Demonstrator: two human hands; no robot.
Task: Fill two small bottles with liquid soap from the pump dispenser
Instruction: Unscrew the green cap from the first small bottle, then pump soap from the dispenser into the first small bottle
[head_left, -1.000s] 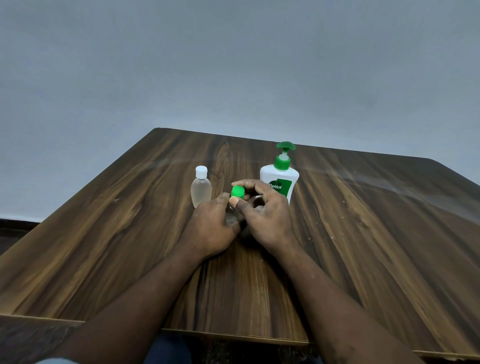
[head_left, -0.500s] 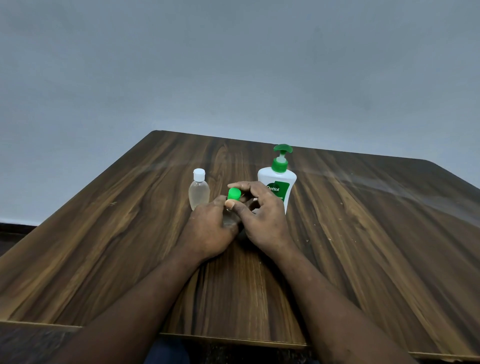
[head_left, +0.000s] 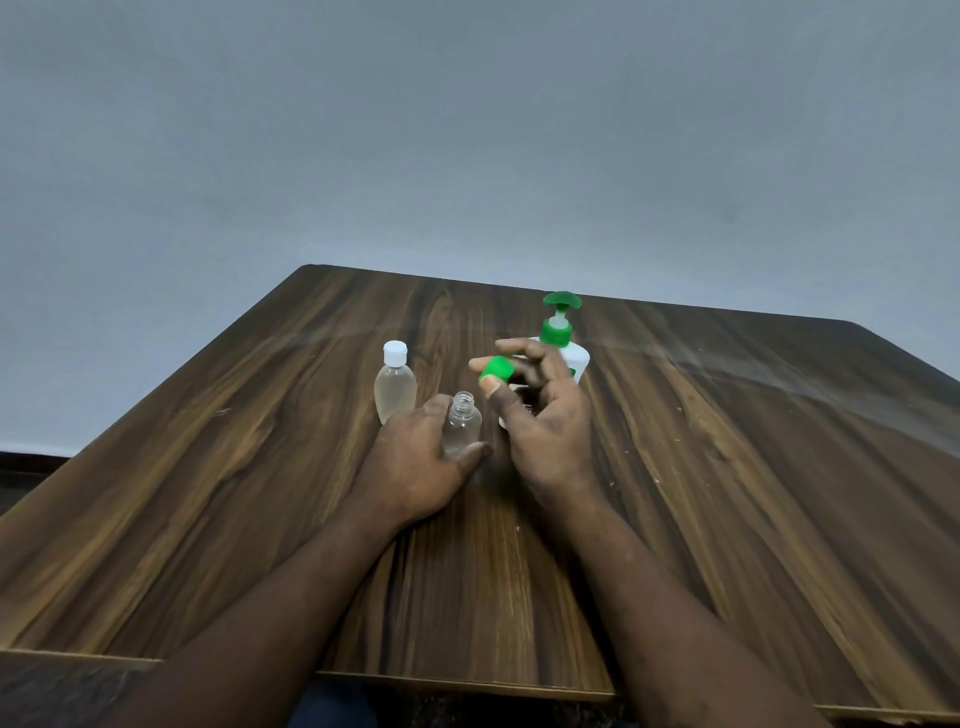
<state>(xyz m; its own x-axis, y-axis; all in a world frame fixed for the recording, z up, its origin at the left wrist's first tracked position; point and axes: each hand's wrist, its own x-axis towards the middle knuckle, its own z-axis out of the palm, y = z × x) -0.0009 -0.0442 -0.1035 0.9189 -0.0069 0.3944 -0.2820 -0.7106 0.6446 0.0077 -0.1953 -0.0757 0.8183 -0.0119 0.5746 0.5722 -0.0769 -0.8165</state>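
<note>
The pump dispenser (head_left: 575, 358) stands upright at the back of the group, half hidden behind the right hand (head_left: 545, 431), close enough, I'd say, that a bottle can be brought under its spout without much of a reach. To its left the white-capped bottle (head_left: 395, 387) waits on its own, lid on, cloudy; whether there is soap in it I cannot tell. Between them the left hand (head_left: 415, 457) has its grip wrapped round the lower body of the open bottle (head_left: 461, 423), keeping it upright on the desk with the bare threaded neck clear, which looks like steadying it for filling; it appears empty. The right hand's grip pinches the green cap (head_left: 496, 370) between thumb and forefinger, lifted just above and to the right of that neck, the other fingers spread. Behind everything is a plain grey wall (head_left: 467, 156). The desk (head_left: 727, 467) is dark streaked wood-grain with a few pale specks (head_left: 680, 408) on its right side.
</note>
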